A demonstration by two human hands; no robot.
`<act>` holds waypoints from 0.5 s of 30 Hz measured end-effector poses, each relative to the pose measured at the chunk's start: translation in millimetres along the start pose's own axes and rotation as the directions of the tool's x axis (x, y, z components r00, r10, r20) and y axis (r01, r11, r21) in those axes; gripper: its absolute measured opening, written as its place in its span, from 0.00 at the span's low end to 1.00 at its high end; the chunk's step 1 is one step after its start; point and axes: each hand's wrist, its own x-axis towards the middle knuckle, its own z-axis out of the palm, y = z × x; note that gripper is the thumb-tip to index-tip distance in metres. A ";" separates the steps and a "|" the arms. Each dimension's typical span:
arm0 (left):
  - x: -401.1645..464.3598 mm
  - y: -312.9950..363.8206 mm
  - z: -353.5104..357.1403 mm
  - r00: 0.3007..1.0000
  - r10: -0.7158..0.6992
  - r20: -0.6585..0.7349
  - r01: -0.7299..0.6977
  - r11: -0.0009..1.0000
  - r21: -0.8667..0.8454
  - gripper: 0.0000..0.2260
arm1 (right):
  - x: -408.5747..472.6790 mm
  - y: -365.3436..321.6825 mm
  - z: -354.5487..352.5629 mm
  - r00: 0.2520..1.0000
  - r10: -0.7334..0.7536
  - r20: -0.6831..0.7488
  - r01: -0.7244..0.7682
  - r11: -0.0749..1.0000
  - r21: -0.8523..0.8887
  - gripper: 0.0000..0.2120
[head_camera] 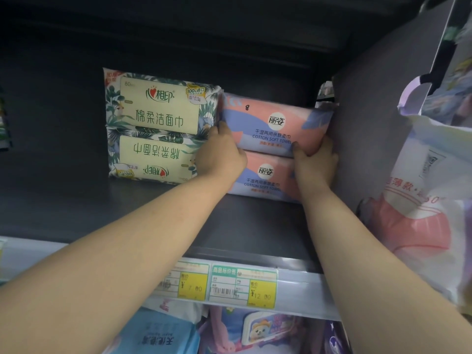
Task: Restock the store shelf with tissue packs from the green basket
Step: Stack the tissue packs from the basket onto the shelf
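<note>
A: Where is the pack the person is working on?

B: The upper pink pack (275, 123) sits at about one o'clock from the frame's centre, stacked on a second pink pack (263, 178) on the dark shelf (153, 213). Its left end touches two green leaf-print packs (158, 126) at eleven o'clock; its right end is against the grey divider (370, 139).

A: And the hands?

B: The left hand (221, 154) presses the pack's left end, fingers wrapped onto it at nine o'clock of the pack. The right hand (315, 159) cups the lower right corner at five o'clock, thumb on the front face, the other fingers hidden. Both are closed on the pack.

A: How will it handle?

B: Probably light and soft. The film wrapper dimples under the thumb, so it looks squashy and likely a bit slick. Holding both short ends, as here, seems best; pinching the middle would crumple it.

A: The green basket?

B: Not in view. Price tags (242, 284) line the shelf edge at six o'clock.
</note>
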 end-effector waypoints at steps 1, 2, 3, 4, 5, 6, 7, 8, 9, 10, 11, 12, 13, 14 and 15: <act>-0.1 0.0 0.0 1.000 -0.004 -0.004 0.004 1.000 0.007 0.24 | -1.5 -1.0 -0.4 1.000 0.001 0.000 -0.001 1.000 -0.010 0.31; -0.2 0.1 -0.2 1.000 -0.007 -0.007 0.007 1.000 0.015 0.23 | -2.5 -1.6 -0.4 1.000 0.002 0.001 -0.002 1.000 -0.022 0.31; -0.2 0.1 -0.3 1.000 -0.009 -0.008 0.010 1.000 0.022 0.23 | -3.4 -2.2 -0.3 1.000 0.003 0.003 -0.003 0.999 -0.037 0.32; -0.3 0.3 -0.6 1.000 -0.012 -0.006 0.012 0.999 0.030 0.23 | -3.9 -2.6 0.0 1.000 0.004 0.005 -0.004 0.999 -0.049 0.32; -0.6 0.2 -0.5 1.000 -0.014 -0.002 0.014 0.999 0.040 0.23 | -4.7 -2.8 0.2 1.000 0.006 0.009 -0.005 0.998 -0.060 0.32; -0.6 0.4 -0.5 1.000 -0.015 0.003 0.015 0.999 0.052 0.23 | -4.9 -3.2 0.5 1.000 0.004 0.011 -0.004 0.998 -0.067 0.32; -0.7 0.6 -0.2 1.000 -0.016 0.008 0.015 0.998 0.068 0.24 | -5.2 -3.7 0.6 1.000 0.005 0.013 -0.004 0.997 -0.072 0.33; -1.2 1.0 0.5 1.000 -0.014 0.014 0.013 0.996 0.084 0.25 | -5.5 -3.9 1.0 1.000 0.007 0.016 -0.006 0.997 -0.078 0.33; -1.5 1.3 1.3 1.000 -0.011 0.017 0.009 0.995 0.098 0.25 | -6.1 -4.4 1.3 1.000 0.009 0.019 -0.008 0.996 -0.085 0.33; -2.1 1.5 2.6 1.000 -0.007 0.021 0.005 0.994 0.109 0.27 | -6.5 -4.3 2.1 1.000 0.012 0.021 -0.010 0.996 -0.093 0.34; -2.5 1.8 4.1 1.000 -0.004 0.027 0.001 0.993 0.115 0.28 | -7.4 -4.4 3.1 1.000 0.013 0.025 -0.011 0.995 -0.100 0.34; -2.9 2.0 5.4 0.999 -0.002 0.032 -0.002 0.993 0.118 0.30 | -8.1 -4.1 4.5 0.999 0.016 0.034 -0.012 0.994 -0.104 0.35; -3.1 2.0 6.7 0.999 -0.001 0.039 -0.004 0.993 0.117 0.32 | -8.9 -4.0 6.2 0.999 0.018 0.047 -0.013 0.995 -0.102 0.37; -3.1 2.1 7.6 0.999 -0.001 0.046 -0.003 0.994 0.108 0.33 | -9.4 -3.6 8.2 0.998 0.019 0.063 -0.014 0.996 -0.091 0.40; -3.1 2.4 8.3 0.998 -0.004 0.055 -0.001 0.996 0.089 0.34 | -9.6 -3.3 10.1 0.997 0.022 0.074 -0.016 0.997 -0.075 0.42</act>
